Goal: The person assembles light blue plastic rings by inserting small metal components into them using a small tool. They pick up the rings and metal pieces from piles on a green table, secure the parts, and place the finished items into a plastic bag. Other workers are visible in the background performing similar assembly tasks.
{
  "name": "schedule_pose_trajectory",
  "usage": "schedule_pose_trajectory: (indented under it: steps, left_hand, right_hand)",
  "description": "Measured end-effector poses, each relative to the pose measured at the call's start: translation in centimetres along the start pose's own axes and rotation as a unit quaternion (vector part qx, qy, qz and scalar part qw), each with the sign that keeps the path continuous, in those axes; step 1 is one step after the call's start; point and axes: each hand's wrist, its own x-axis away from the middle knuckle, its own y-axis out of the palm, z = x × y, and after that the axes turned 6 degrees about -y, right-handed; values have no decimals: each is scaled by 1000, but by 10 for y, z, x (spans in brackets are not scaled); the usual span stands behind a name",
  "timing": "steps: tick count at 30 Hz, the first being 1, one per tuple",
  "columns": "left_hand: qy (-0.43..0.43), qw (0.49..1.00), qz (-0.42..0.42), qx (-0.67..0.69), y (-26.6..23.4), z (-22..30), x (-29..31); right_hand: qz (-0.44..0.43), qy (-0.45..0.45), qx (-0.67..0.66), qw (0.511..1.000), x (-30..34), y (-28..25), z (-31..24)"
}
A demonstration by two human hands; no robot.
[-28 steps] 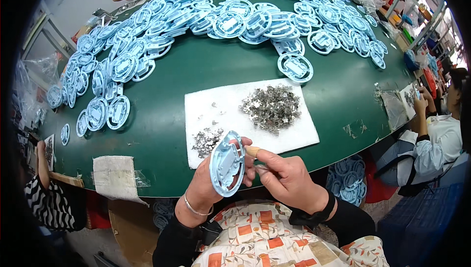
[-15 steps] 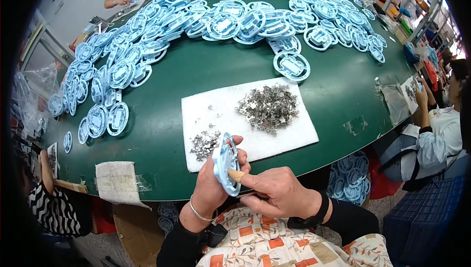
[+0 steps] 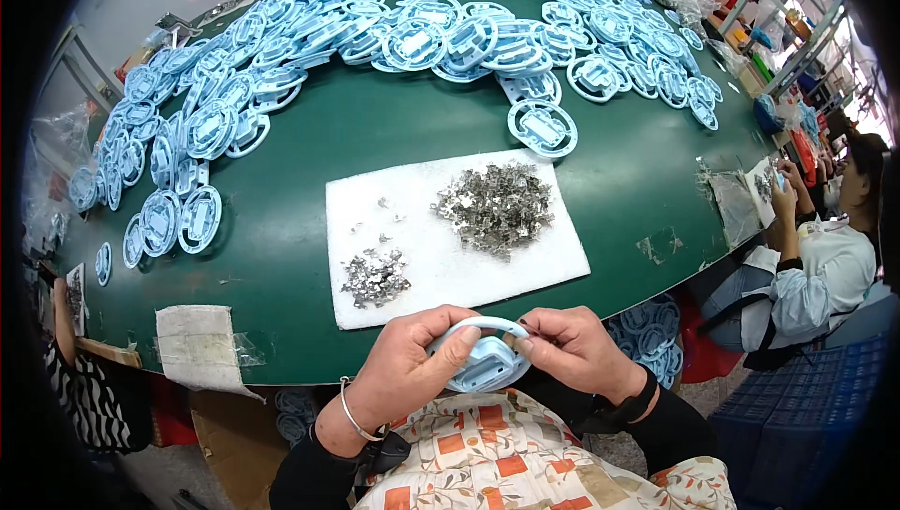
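Observation:
A light-blue oval plastic part (image 3: 488,366) with an open ring rim is held just in front of my body, tilted so its inner face shows. My left hand (image 3: 398,362) grips its left side, thumb over the rim. At the right end of the rim, my right hand (image 3: 585,356) pinches with thumb and fingertips; any small piece between them is too small to make out. Just beyond lies a white foam sheet (image 3: 417,219) bearing a large heap of small metal clips (image 3: 495,212) and a smaller heap of clips (image 3: 375,277).
Many similar blue parts (image 3: 412,44) are piled in an arc across the far and left green table (image 3: 281,219). A taped cloth pad (image 3: 199,346) hangs over the near edge. More parts fill a container (image 3: 647,341) below right. Co-workers sit around, one person (image 3: 825,238) at right.
The blue part has turned from edge-on to facing up and come lower, nearer my body. My right hand has shifted from its lower face to the rim's right end. The view has shifted slightly.

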Motion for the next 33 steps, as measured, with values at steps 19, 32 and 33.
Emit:
schedule_pose_trajectory:
  steps: [19,32,33]
  left_hand:
    - [-47,993,69,87,-6,-22,-8]
    - [-17,986,156,59,0,-33,-11]
    - [-17,984,169,49,1,-33,-11]
  right_hand:
    - [117,-58,413,901,-59,-8,18]
    - [82,0,244,966,-51,-15,2]
    - [62,10,236,970,-49,-16,-3]
